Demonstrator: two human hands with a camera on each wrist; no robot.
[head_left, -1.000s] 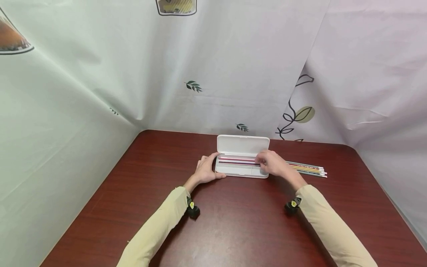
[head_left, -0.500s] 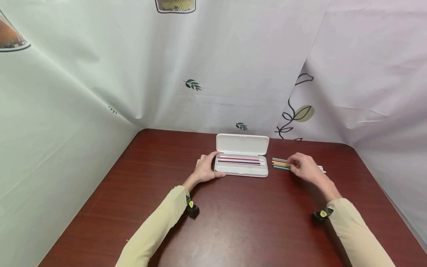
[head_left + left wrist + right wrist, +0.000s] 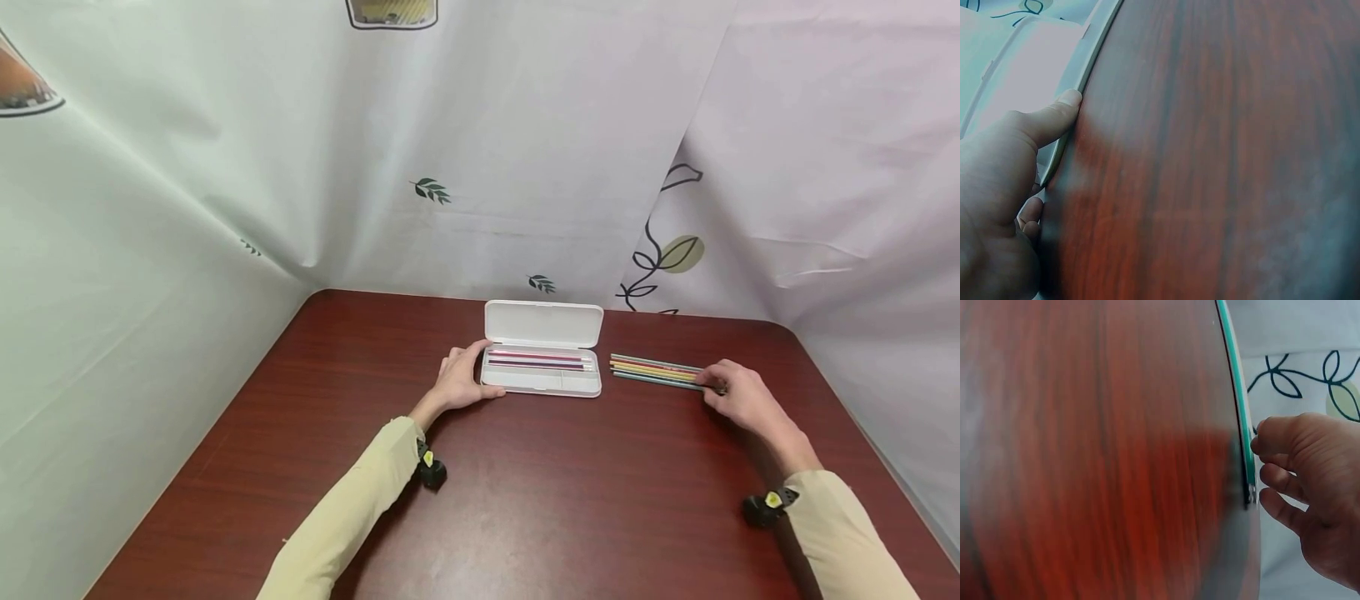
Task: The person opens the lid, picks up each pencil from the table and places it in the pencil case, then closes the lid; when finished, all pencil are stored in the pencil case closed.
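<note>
Head view: my left hand (image 3: 457,382) spans the left end of a white pencil case (image 3: 523,382), with its thumb on the near edge and its index finger at the far left corner. The case sits toward the far side of the tabletop (image 3: 517,492), its lid (image 3: 543,325) raised along the far edge. Red and dark purple pencils (image 3: 534,364) lie side by side in the far compartment, and a small divider (image 3: 562,381) splits the near part toward its right.

Just to the right of the case, a row of loose pencils (image 3: 651,372) in pale green, red, yellow and teal lies lengthwise from left to right. My right hand (image 3: 746,400) is at their right end, fingers bent; I cannot tell whether it pinches any of them. From the right wrist, my fingertips are close by the end of a green pencil (image 3: 1238,381).

Pale yellow sleeves (image 3: 345,500) cover both my forearms, and white cloth (image 3: 525,150) printed with leaves hangs behind the tabletop.
</note>
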